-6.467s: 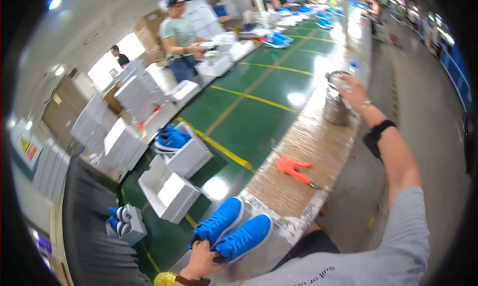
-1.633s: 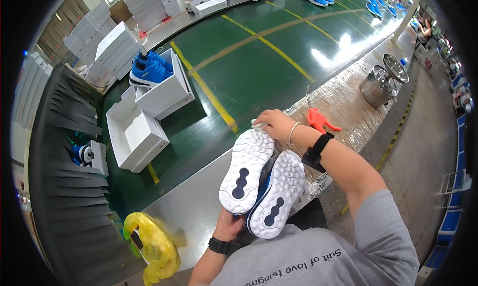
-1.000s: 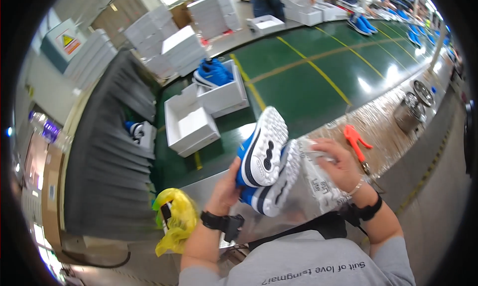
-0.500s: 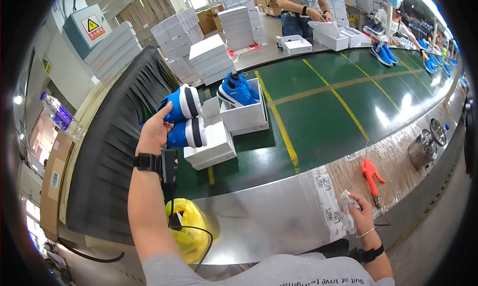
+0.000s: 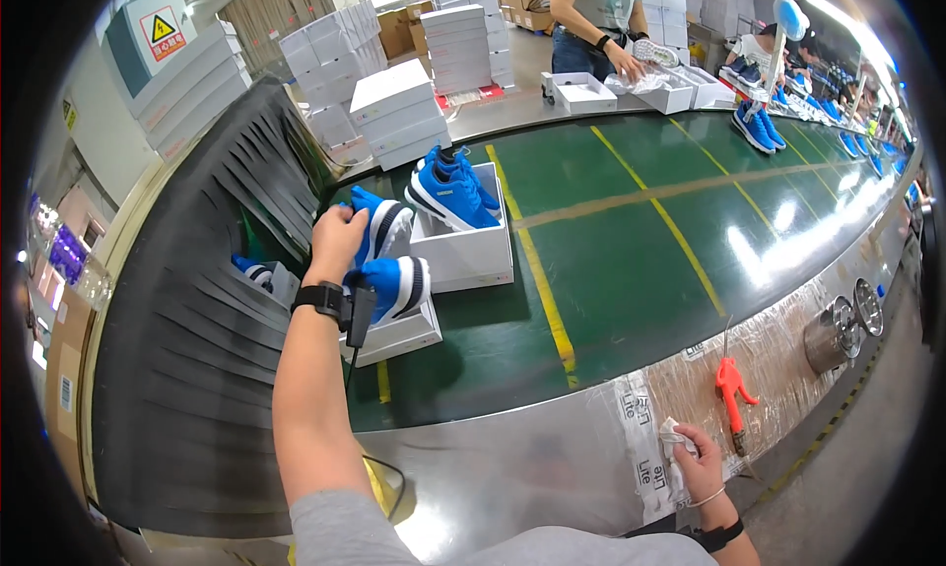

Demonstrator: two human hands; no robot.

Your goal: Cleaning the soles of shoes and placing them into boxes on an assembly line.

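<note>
My left hand [image 5: 338, 236] is closed on a blue sneaker [image 5: 382, 226] with a white and dark striped sole, above a white shoebox [image 5: 402, 339]. Just below it a second blue sneaker [image 5: 394, 286] tilts over that box; whether my fingers hold it too is hidden. To their right, another white shoebox [image 5: 465, 263] stands open with a pair of blue sneakers [image 5: 448, 192] resting in it. My right hand [image 5: 700, 463], by the metal edge at the lower right, pinches a crumpled white cloth or tissue [image 5: 674, 438].
Both boxes stand on a green conveyor belt [image 5: 631, 241] with yellow lines. Black strip curtains [image 5: 187, 339] hang at left, another blue sneaker behind them. An orange air gun [image 5: 731, 394] and a metal canister [image 5: 831, 335] lie right. Across the belt, a person [image 5: 601, 34] handles a shoe over boxes.
My left hand has brought the sneakers nearer the boxes, and the two shoes have spread apart. The right hand still holds the white cloth or tissue. The whole view has shifted slightly.
</note>
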